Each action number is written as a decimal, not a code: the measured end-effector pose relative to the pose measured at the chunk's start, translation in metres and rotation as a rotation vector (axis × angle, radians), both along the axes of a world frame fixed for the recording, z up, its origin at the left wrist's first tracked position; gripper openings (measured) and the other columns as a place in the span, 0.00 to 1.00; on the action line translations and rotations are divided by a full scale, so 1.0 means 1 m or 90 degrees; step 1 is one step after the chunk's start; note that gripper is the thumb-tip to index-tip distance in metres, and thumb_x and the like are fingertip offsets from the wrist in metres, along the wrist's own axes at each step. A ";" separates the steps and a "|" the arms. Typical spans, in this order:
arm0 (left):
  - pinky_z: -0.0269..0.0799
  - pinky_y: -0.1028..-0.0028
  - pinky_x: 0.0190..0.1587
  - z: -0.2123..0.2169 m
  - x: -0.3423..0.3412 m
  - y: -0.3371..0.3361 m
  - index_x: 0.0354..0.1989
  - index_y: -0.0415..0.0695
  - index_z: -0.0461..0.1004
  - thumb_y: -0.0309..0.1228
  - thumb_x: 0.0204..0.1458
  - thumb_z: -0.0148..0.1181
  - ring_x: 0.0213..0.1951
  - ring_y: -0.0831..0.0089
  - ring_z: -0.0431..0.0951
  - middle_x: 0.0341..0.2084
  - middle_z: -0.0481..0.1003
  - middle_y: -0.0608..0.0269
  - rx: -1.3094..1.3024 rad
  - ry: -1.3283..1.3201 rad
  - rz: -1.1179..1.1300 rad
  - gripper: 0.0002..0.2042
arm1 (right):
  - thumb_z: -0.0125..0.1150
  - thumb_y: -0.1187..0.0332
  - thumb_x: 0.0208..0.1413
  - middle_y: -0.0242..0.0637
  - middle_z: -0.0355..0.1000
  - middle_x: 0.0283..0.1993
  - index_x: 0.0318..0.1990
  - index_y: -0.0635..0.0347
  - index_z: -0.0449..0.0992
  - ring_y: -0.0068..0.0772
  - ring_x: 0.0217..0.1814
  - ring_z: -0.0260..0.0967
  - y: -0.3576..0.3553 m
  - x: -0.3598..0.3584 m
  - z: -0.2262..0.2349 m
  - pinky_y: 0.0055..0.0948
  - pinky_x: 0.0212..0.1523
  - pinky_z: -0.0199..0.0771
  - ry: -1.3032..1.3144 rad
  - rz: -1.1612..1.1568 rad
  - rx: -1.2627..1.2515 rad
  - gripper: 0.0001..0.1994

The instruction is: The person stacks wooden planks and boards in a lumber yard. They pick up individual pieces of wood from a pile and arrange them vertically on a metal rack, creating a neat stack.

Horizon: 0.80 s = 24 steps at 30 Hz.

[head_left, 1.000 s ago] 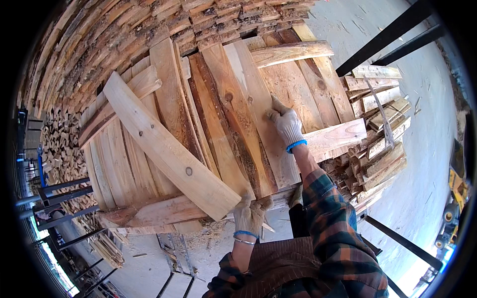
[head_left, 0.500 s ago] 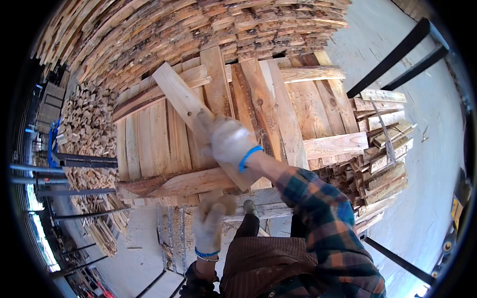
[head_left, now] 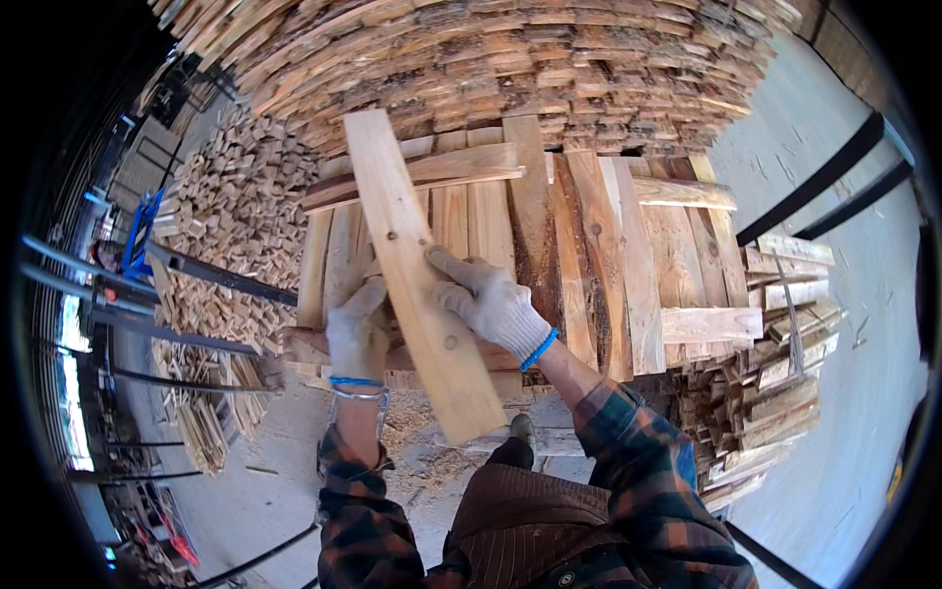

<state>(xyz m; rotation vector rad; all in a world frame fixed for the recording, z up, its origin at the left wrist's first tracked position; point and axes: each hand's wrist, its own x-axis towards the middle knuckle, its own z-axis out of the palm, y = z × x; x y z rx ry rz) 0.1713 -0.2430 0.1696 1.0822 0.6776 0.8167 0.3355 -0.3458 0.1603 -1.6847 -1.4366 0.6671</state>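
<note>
A pale wooden board (head_left: 412, 265) with several dark knots slants across the middle, its far end to the left and its near end by my body. My right hand (head_left: 496, 304), in a whitish glove with a blue cuff, grips the board's right edge, thumb side toward the wood. On the other edge my left hand (head_left: 356, 329), gloved alike, is closed against the board; part of its fingers is hidden behind it. Beneath lies a layer of boards (head_left: 451, 221) side by side, with crosswise slats (head_left: 471, 167) on top.
A tall stack of rough boards (head_left: 530, 69) rises at the far side. Short wood offcuts (head_left: 235, 236) are heaped at the left, behind dark metal bars (head_left: 216, 275). More offcuts (head_left: 775, 393) are piled at the right, near a black metal frame (head_left: 814, 177). Sawdust (head_left: 412, 432) litters the floor.
The board has been lifted off the layer and swung more upright toward me. My left hand has come up from below onto its left edge; the view has shifted left.
</note>
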 end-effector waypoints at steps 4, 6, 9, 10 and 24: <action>0.77 0.64 0.50 -0.006 -0.014 0.034 0.60 0.36 0.64 0.38 0.62 0.53 0.47 0.60 0.78 0.50 0.74 0.49 -0.098 0.123 0.024 0.23 | 0.61 0.57 0.54 0.58 0.73 0.44 0.62 0.63 0.66 0.56 0.46 0.73 0.007 -0.002 -0.046 0.46 0.44 0.76 0.068 0.019 0.107 0.30; 0.79 0.67 0.36 -0.050 -0.032 0.076 0.62 0.40 0.64 0.39 0.59 0.58 0.39 0.62 0.79 0.45 0.74 0.54 0.035 0.443 0.060 0.25 | 0.60 0.57 0.53 0.56 0.74 0.40 0.60 0.59 0.68 0.55 0.45 0.72 0.020 -0.029 -0.062 0.46 0.47 0.74 0.008 0.073 0.019 0.28; 0.75 0.64 0.39 -0.070 -0.027 0.075 0.66 0.41 0.61 0.41 0.61 0.55 0.41 0.64 0.76 0.42 0.76 0.53 0.110 0.525 0.156 0.28 | 0.63 0.57 0.52 0.50 0.74 0.48 0.64 0.52 0.66 0.53 0.48 0.73 -0.084 0.033 -0.009 0.45 0.45 0.76 0.121 0.026 -0.008 0.31; 0.75 0.63 0.40 -0.063 -0.008 0.062 0.66 0.41 0.61 0.40 0.60 0.56 0.41 0.62 0.76 0.43 0.75 0.51 0.200 0.569 0.181 0.28 | 0.63 0.57 0.52 0.49 0.74 0.50 0.66 0.51 0.65 0.52 0.50 0.73 -0.120 0.045 -0.021 0.43 0.47 0.76 0.127 -0.060 0.037 0.32; 0.75 0.63 0.39 -0.036 0.248 -0.299 0.67 0.40 0.60 0.44 0.61 0.55 0.42 0.64 0.76 0.42 0.76 0.53 0.428 0.218 -0.433 0.30 | 0.61 0.60 0.54 0.55 0.69 0.56 0.67 0.56 0.53 0.51 0.55 0.70 -0.545 0.287 -0.206 0.49 0.51 0.74 0.023 -0.796 -0.549 0.35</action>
